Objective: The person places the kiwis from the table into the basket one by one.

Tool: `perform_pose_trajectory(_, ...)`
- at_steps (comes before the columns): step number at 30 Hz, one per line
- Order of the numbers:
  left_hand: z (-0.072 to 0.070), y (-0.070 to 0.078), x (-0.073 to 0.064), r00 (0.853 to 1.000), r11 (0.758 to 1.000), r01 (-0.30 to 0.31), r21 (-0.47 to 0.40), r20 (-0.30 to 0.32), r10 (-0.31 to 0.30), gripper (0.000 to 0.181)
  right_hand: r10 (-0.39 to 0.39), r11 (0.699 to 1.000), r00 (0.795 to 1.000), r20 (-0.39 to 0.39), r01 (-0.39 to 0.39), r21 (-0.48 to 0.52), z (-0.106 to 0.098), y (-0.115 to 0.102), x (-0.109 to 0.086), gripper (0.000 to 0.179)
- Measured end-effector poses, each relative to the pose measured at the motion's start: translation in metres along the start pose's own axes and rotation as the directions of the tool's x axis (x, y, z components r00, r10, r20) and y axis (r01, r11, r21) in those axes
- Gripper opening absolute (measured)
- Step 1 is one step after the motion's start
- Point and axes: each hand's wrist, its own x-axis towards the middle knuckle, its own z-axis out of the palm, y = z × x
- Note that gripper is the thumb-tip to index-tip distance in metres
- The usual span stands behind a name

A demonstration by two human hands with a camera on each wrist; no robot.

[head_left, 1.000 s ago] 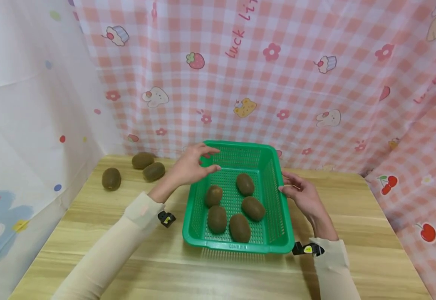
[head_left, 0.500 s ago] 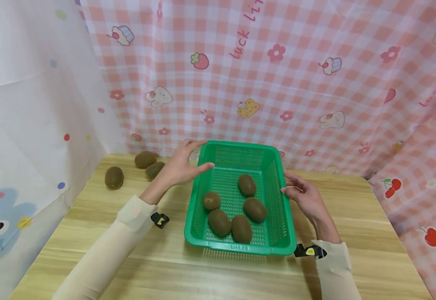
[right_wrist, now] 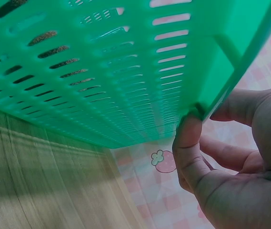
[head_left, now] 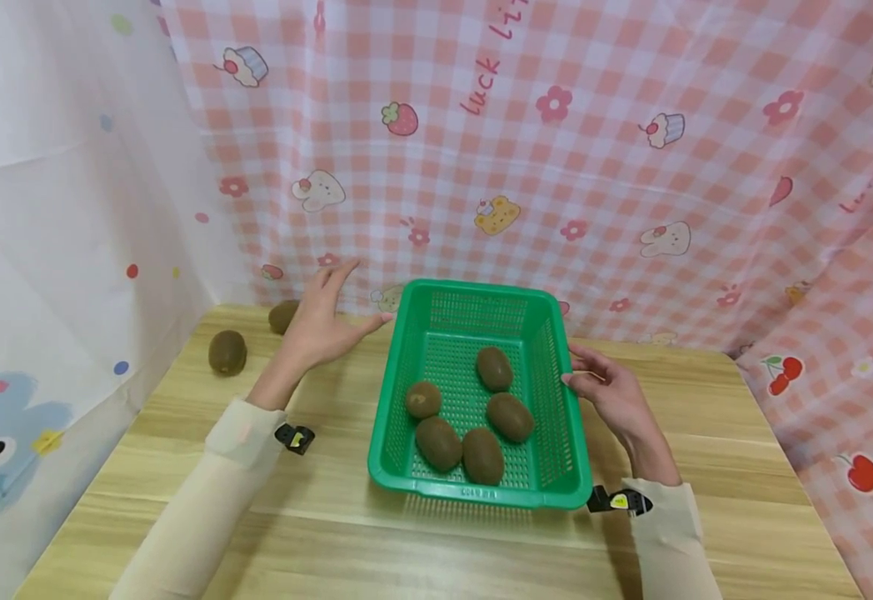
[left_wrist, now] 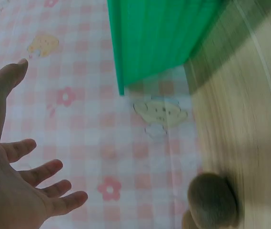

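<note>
A green plastic basket [head_left: 386,417] holds several brown kiwis, one of them a kiwi [head_left: 484,456] near its front wall. My right hand [head_left: 614,403] pinches the basket's right rim between thumb and fingers, as the right wrist view shows closely. Left of the basket, my left hand [head_left: 320,323] is in the air with fingers spread and nothing held. Beyond it lies a kiwi [head_left: 282,317], partly hidden by the hand, and another kiwi [head_left: 227,352] lies farther left. In the left wrist view a kiwi [left_wrist: 212,200] shows on the table, with a second partly behind it.
The wooden table [head_left: 316,517] ends at the back against a pink checked cloth [head_left: 436,167] with printed figures. A white printed cloth [head_left: 69,225] hangs at the left side. A checked cloth [head_left: 849,392] bounds the right side.
My left hand has moved left, from over the basket's left edge toward the loose kiwis, its fingers spreading. The kiwis at the basket's left have shifted slightly. My right hand keeps its place on the rim.
</note>
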Motion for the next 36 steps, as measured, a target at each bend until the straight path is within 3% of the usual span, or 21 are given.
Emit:
perform_pose_trajectory(5, -0.006, -0.012, -0.002, 0.998, 0.999, -0.004, 0.042, -0.06, 0.006, 0.096, 0.001, 1.0, 1.0, -0.002, -0.001, -0.005, 0.0, 0.0, 0.0, 0.06)
perform_pose_trajectory(11, -0.01, -0.028, -0.004, 0.986, 0.993, -0.074, 0.092, -0.14, 0.086, 0.092, 0.005, 1.0, 1.0, -0.006, -0.005, 0.0, 0.0, 0.0, 0.001, 0.06)
perform_pose_trajectory(14, -0.012, -0.036, -0.006, 0.984, 0.991, -0.084, 0.103, -0.148, 0.099, 0.091, 0.002, 1.0, 1.0, -0.011, -0.002, -0.001, 0.0, 0.0, 0.001, 0.06)
perform_pose_trajectory(23, -0.02, -0.062, -0.009, 0.995, 0.986, 0.006, 0.165, -0.101, 0.011, 0.102, -0.002, 1.0, 1.0, -0.016, 0.002, -0.008, 0.0, 0.0, 0.001, 0.059)
perform_pose_trajectory(36, -0.032, -0.095, -0.021, 0.991, 0.973, 0.114, 0.203, -0.088, -0.098, 0.108, 0.003, 1.0, 1.0, -0.006, -0.004, -0.019, 0.0, -0.001, 0.001, 0.06)
